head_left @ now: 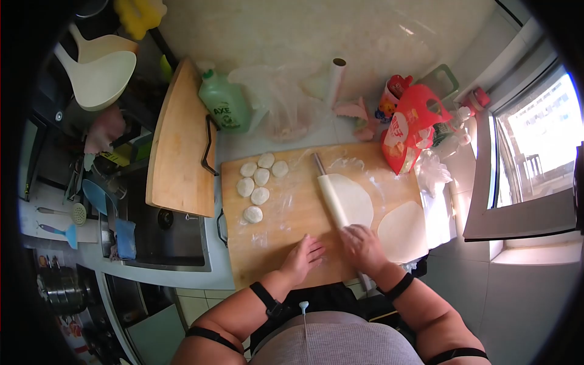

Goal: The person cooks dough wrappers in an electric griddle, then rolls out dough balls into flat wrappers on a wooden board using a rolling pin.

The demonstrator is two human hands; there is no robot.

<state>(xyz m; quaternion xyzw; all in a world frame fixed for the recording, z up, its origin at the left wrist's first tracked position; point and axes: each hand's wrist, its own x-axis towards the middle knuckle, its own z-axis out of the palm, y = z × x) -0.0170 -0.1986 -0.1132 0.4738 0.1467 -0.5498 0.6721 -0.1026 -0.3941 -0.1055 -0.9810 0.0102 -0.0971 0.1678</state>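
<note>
One sheet of dough (358, 204) lay on the board (286, 243), right of centre, its left edge against the pin (333, 198). The pin slanted across the board, its far handle pointing towards the wall (377, 36). The right hand (363, 248) was curled over the pin's near part, knuckles up; its fingertips were too blurred to tell how tightly they pressed. The left hand (304, 260) was open at the board's near side, just left of the pin and apart from it, fingers extended and slightly spread; whether it touched the wood could not be told.

A second sheet (404, 232) lay on the right, reaching the board's edge. Seven small dough rounds (261, 177) sat in a loose cluster on the left, and flour (350, 163) streaked the wood between and beyond.

Behind the board stood a green bottle (225, 104), a clear plastic bag (283, 100) and an upright roll (336, 82). A red bag (406, 131) rested at the far right corner. To the left, an upright wooden panel (180, 143) with a black handle stood beside the sink (164, 240), and two pale ladles (103, 79) hung farther left. The window (541, 140) was on the right.
</note>
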